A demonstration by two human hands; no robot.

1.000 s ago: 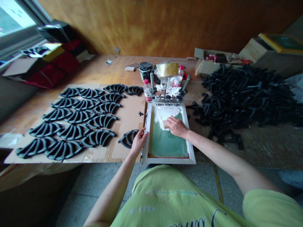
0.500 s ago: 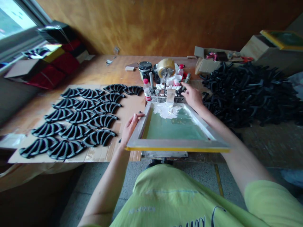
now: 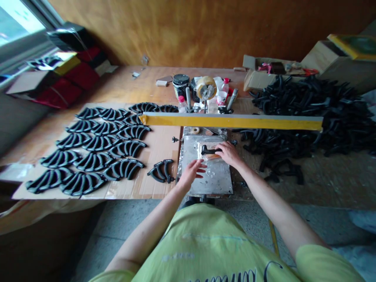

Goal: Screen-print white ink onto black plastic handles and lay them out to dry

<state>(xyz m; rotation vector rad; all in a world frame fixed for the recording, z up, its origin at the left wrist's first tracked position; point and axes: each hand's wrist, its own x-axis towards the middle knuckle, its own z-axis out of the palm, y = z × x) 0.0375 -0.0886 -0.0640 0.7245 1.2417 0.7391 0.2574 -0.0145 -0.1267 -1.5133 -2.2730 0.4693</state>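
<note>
On the metal base plate (image 3: 208, 182) lies a short black curved handle-like piece (image 3: 209, 150), set on a small tan and white-smeared patch. My right hand (image 3: 229, 152) grips its right end between thumb and fingers. Just left of and below the piece, my left hand (image 3: 192, 172) is open over the plate, fingers spread and apart from the piece. Beyond both hands the screen-printing frame (image 3: 232, 121) is tilted up, so only its yellow and grey front edge shows; its mesh is hidden.
Black curved pieces (image 3: 94, 162) stand in rows on a cardboard sheet (image 3: 160, 145) at left, with a smaller group (image 3: 161, 170) beside the plate. A big heap of black pieces (image 3: 317, 102) covers the right. Behind are a tape roll (image 3: 206, 88), a paint tub (image 3: 180, 84) and bottles.
The screen frame has swung up from over the plate, baring the plate and the black piece. Both hands have left its sides: the right came down to the piece, the left moved inward.
</note>
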